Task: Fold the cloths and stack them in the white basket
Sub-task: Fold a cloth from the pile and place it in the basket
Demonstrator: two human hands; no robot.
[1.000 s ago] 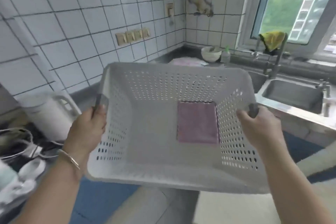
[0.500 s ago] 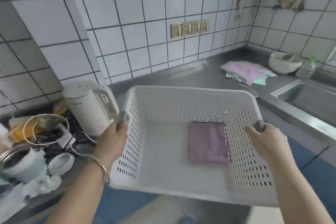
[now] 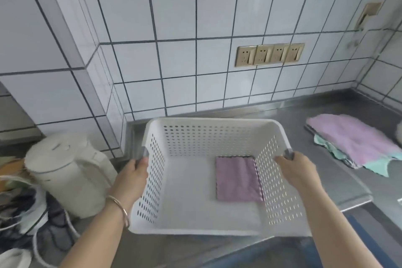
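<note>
Hands grip white basket: left hand, right hand on side rims; folded cloth between them.

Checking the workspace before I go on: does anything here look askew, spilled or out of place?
Nothing spilled or damaged. The folded purple cloth lies flat in the white basket. The only untidy spot is the cloth pile on the counter, its layers ragged and unfolded.

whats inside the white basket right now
One folded purple cloth lies flat on the white basket floor, against its right wall. Whether anything lies under that cloth cannot be seen.
</note>
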